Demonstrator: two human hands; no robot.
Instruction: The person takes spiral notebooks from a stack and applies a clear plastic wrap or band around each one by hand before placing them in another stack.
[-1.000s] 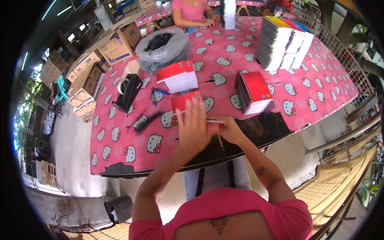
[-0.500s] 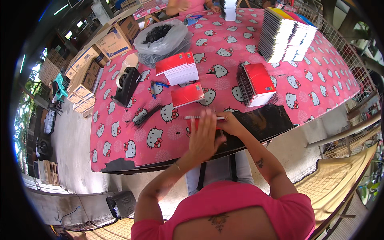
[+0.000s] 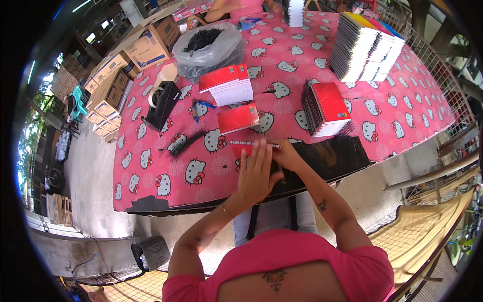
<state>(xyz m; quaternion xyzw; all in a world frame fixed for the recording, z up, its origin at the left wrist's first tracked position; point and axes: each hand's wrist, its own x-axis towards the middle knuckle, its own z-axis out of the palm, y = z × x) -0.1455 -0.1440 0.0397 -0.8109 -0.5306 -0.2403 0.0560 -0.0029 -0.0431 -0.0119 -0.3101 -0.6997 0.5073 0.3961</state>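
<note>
A small red notebook (image 3: 240, 147) lies at the near table edge, a row of white marks along its far edge. My left hand (image 3: 255, 171) rests flat on it, fingers stretched out and covering most of the cover. At the notebook's right end my right hand (image 3: 287, 154) is closed, its fingers curled at the corner; its fingertips are partly hidden. Just beyond lies a loose red notebook cover or pad (image 3: 238, 119). Behind that stands a stack of red pads (image 3: 231, 90) without visible coils. To the right is a stack of red notebooks (image 3: 328, 108) with black spiral coils.
Loose black coils (image 3: 186, 143) lie to the left, near a black tape dispenser (image 3: 163, 105) and blue pens (image 3: 201, 106). A plastic bag (image 3: 209, 53) of black material stands behind. Tall notebook stacks (image 3: 365, 50) fill the far right. Another person's arm (image 3: 219, 11) shows across the table.
My right hand has shifted slightly at the notebook's corner. The notebook's far edge now shows more plainly, and the dark strand at its left end no longer shows. My left hand stays flat.
</note>
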